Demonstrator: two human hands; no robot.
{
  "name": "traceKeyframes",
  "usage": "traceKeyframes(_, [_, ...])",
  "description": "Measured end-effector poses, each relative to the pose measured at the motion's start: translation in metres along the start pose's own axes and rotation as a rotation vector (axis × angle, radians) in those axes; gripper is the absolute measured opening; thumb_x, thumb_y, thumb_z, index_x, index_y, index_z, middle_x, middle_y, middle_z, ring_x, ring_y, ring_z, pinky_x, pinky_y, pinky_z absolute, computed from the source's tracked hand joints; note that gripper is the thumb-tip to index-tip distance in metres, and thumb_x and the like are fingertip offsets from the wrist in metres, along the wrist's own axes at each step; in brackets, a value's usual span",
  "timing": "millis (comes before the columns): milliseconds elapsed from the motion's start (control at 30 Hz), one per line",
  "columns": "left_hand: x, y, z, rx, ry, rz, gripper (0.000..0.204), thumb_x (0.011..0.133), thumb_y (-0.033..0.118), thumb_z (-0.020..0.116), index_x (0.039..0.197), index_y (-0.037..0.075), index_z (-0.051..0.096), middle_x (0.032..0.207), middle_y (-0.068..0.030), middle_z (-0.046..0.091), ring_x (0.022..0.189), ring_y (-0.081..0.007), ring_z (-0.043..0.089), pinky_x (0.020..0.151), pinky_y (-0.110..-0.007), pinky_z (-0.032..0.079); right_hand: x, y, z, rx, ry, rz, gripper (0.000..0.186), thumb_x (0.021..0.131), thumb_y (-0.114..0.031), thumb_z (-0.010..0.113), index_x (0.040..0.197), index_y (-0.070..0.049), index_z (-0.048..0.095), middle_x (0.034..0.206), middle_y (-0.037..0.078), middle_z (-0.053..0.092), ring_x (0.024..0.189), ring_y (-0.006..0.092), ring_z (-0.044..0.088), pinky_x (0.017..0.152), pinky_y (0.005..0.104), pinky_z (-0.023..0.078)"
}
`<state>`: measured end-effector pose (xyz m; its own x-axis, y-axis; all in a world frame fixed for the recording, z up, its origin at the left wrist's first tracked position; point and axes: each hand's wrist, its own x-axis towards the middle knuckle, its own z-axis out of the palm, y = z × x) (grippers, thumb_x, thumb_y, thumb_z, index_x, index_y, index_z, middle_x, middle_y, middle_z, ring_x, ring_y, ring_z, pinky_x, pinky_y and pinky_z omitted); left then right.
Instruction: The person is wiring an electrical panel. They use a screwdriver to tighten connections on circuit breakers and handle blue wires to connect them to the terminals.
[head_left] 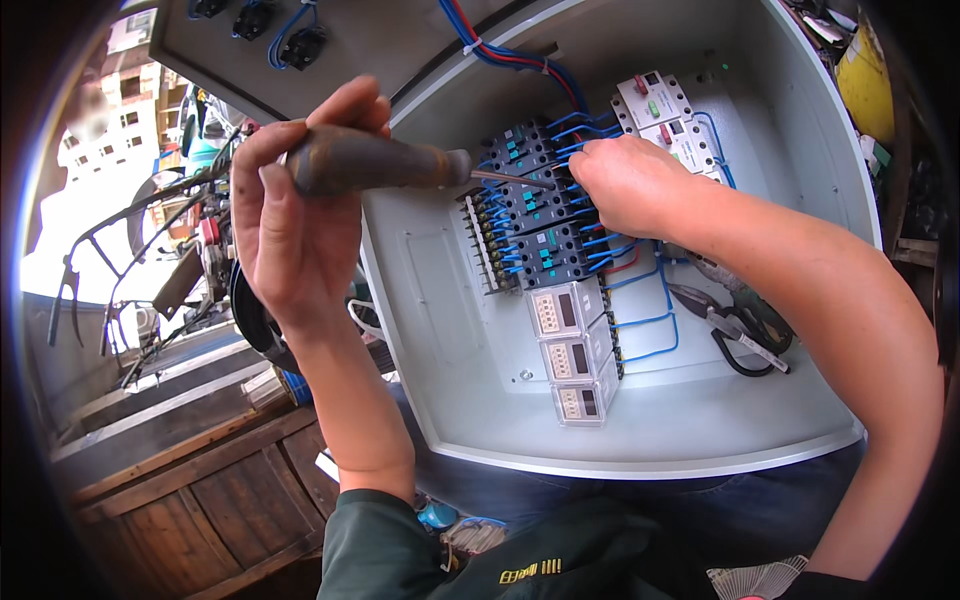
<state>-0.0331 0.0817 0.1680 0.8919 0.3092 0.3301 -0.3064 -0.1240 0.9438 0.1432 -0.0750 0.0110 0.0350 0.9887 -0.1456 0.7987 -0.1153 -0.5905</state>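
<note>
Teal tabs [546, 257] mark black contactors [557, 213], red and green buttons [655, 108] mark white breakers [638, 110]; wires [503, 55] run blue and red, the screwdriver handle [375, 162] brown.

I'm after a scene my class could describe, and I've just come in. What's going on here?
A person is working inside an open grey metal box. Their left grip holds a screwdriver, its shaft reaching to the black wired blocks. Their right grip is at the blue wires beside those blocks; whether it holds one is hidden. Pliers lie in the box, to the right of three clear-cased units.
</note>
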Motion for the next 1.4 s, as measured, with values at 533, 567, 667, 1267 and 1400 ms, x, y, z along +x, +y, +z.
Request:
traceKeyframes(533, [0.011, -0.010, 0.042, 0.015, 0.056, -0.046, 0.045, 0.109, 0.049, 0.035, 0.087, 0.016, 0.058, 0.079, -0.0040, 0.054, 0.077, -0.0236, 0.051, 0.086, -0.043, 0.041, 0.000, -0.003, -0.002, -0.020, -0.035, 0.015, 0.017, 0.077, 0.004, 0.063, 0.093, 0.001, 0.072, 0.095, 0.022, 0.073, 0.092, 0.0386, 0.072, 0.082, 0.0445, 0.059])
traceKeyframes(567, [0.000, -0.009, 0.050, -0.033, 0.274, -0.063, 0.045, 0.109, 0.048, 0.036, 0.089, 0.015, 0.059, 0.080, -0.0046, 0.054, 0.079, -0.0242, 0.051, 0.089, -0.043, 0.041, 0.000, -0.003, -0.003, -0.018, -0.035, 0.017, 0.018, 0.077, 0.004, 0.063, 0.093, 0.001, 0.072, 0.095, 0.022, 0.073, 0.092, 0.0386, 0.072, 0.083, 0.0445, 0.059])
traceKeyframes(667, [-0.016, -0.011, 0.058, -0.211, 0.527, -0.082, 0.043, 0.109, 0.045, 0.039, 0.085, 0.014, 0.057, 0.077, -0.0039, 0.054, 0.075, -0.0236, 0.051, 0.087, -0.043, 0.042, 0.001, -0.003, -0.001, -0.025, -0.019, 0.024, 0.018, 0.077, 0.004, 0.063, 0.093, 0.001, 0.072, 0.095, 0.022, 0.073, 0.092, 0.0386, 0.072, 0.082, 0.0446, 0.059])
traceKeyframes(1267, [0.009, -0.027, 0.066, -0.152, 0.619, 0.066, 0.032, 0.103, 0.030, 0.048, 0.078, 0.009, 0.049, 0.068, -0.0067, 0.051, 0.061, -0.0187, 0.047, 0.056, -0.035, 0.041, 0.002, -0.002, -0.001, -0.017, -0.026, 0.029, 0.013, 0.077, -0.001, 0.070, 0.090, 0.002, 0.073, 0.092, 0.023, 0.073, 0.090, 0.0393, 0.072, 0.080, 0.0457, 0.059])
traceKeyframes(1400, [0.011, -0.029, 0.058, -0.132, 0.511, 0.056, 0.033, 0.101, 0.031, 0.045, 0.077, 0.009, 0.048, 0.059, -0.0068, 0.047, 0.052, -0.0186, 0.040, 0.054, -0.035, 0.037, 0.003, -0.001, -0.001, -0.009, -0.037, 0.042, 0.012, 0.077, 0.001, 0.069, 0.089, 0.003, 0.074, 0.090, 0.023, 0.073, 0.087, 0.0395, 0.072, 0.078, 0.0458, 0.059])
